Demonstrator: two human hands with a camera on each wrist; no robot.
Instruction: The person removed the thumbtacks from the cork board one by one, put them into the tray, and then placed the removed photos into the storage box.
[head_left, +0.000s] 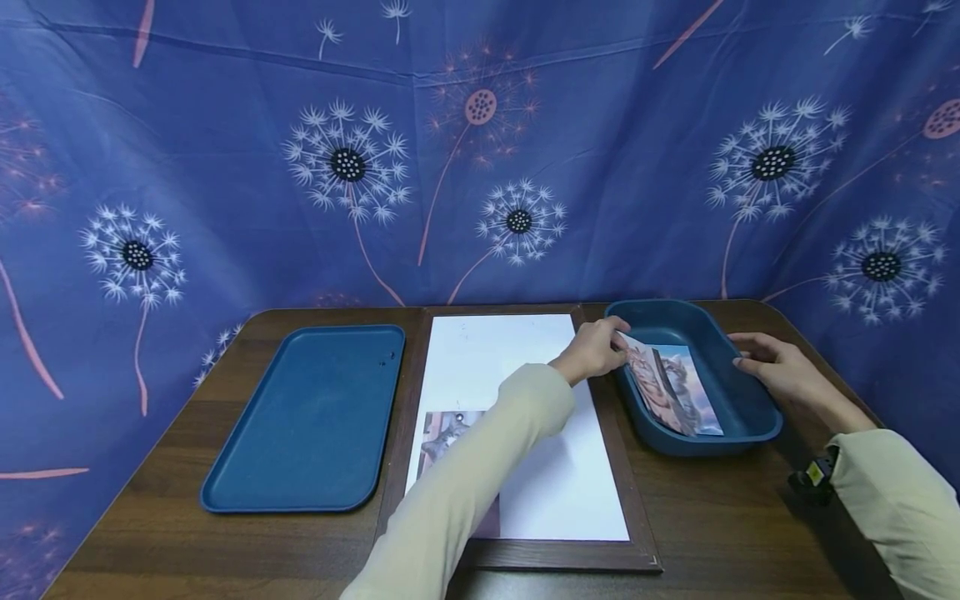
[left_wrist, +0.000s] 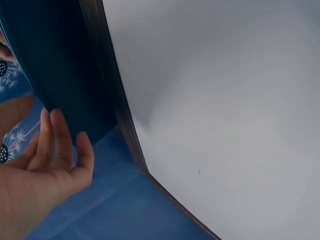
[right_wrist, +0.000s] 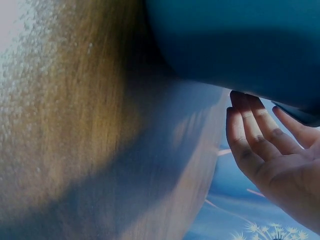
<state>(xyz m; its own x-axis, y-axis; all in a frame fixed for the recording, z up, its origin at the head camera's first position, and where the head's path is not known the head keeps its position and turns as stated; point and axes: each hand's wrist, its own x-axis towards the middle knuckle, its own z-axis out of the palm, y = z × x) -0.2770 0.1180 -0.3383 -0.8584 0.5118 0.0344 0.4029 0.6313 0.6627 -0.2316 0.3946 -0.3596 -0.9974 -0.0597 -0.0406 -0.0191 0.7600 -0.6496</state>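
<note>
A deep blue tub (head_left: 738,417) stands at the right of the table, between both hands. My left hand (head_left: 596,346) grips its left rim, with fingers lying along the outer wall (left_wrist: 60,65) in the left wrist view. On the opposite side, my right hand (head_left: 780,371) holds the right rim, thumb over the edge and fingers against the outside (right_wrist: 235,70). Several picture cards (head_left: 693,387) lean inside the tub, their upper corner close to the left fingertips. The top one shows a grey furry animal against a pale sky.
A brown-framed whiteboard (head_left: 555,492) lies in the middle, bearing a cat picture (head_left: 442,433) partly hidden under the left sleeve. At left is a flat blue tray (head_left: 307,417) with tiny dark specks (head_left: 386,359). A dandelion-print curtain (head_left: 420,167) hangs behind the table.
</note>
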